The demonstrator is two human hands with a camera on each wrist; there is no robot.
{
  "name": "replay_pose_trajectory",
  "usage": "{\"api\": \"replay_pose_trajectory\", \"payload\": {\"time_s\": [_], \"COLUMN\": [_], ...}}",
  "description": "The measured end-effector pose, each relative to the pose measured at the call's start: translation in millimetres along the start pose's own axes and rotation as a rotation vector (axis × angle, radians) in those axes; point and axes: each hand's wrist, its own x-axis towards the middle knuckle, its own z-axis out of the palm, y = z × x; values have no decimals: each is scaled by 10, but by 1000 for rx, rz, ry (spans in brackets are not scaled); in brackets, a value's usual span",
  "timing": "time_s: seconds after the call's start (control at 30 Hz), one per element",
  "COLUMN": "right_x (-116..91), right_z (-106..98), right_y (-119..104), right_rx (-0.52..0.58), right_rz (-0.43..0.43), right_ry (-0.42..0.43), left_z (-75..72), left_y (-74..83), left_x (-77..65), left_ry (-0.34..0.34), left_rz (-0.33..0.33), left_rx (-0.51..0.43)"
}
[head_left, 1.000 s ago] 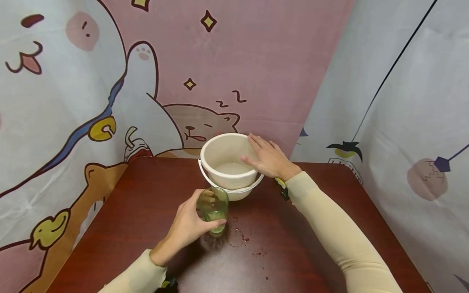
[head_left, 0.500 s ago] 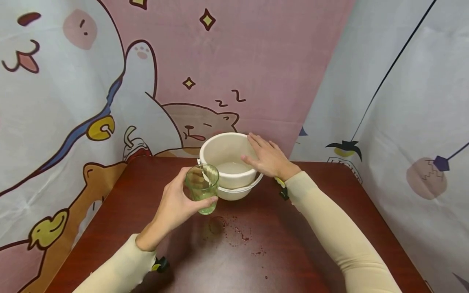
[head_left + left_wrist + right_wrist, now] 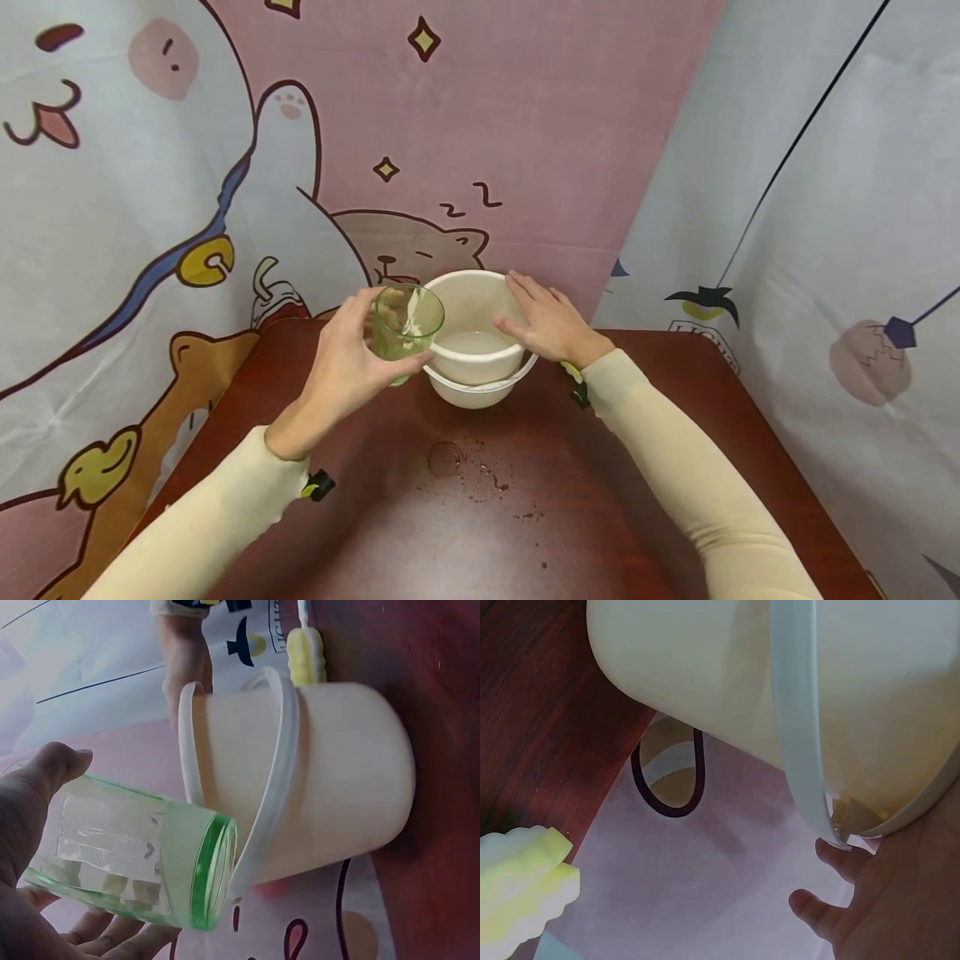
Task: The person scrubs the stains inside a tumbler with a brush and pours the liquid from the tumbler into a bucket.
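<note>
My left hand (image 3: 337, 358) grips a green drinking glass (image 3: 407, 321), thumb on the near side, and holds it in the air at the bucket's left rim. A whitish streak shows through the glass; whether it is inside or behind cannot be told. The cream bucket (image 3: 472, 375) stands upright on the table with its white handle (image 3: 279, 780) lowered round it. Its bottom inside looks pale and wet. My right hand (image 3: 555, 325) rests on the bucket's right rim with fingers straight. In the right wrist view, fingertips (image 3: 810, 907) show beside the rim.
Water marks (image 3: 483, 479) and drops lie on the dark red table (image 3: 615, 533) in front of the bucket. A yellow sponge brush (image 3: 306, 658) with a white handle lies beside the bucket, right of it. A printed cloth (image 3: 570, 125) hangs behind the table.
The left hand has lifted the glass off the table and carried it up and left to the bucket's rim, uncovering a wet ring. The right hand stays on the bucket.
</note>
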Motion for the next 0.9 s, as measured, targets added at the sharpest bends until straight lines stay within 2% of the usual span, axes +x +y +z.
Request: {"api": "replay_pose_trajectory", "payload": {"time_s": [0.2,0.43,0.7,0.9], "right_x": [-11,-1,0,3], "right_z": [-8,1,10,9], "right_y": [6,-6,-5,0], "right_rx": [3,11,17,18], "right_rz": [5,-6,-7,-7], "right_ry": [-1,10,15,7], "left_z": [-2,14,19,21], "left_y": [27,20,16,-18], "left_x": [214,424,606,722], "left_ry": [2,-32,-60,-60], "left_rz": [38,79,80,117], "left_rx": [53,109,210,243]}}
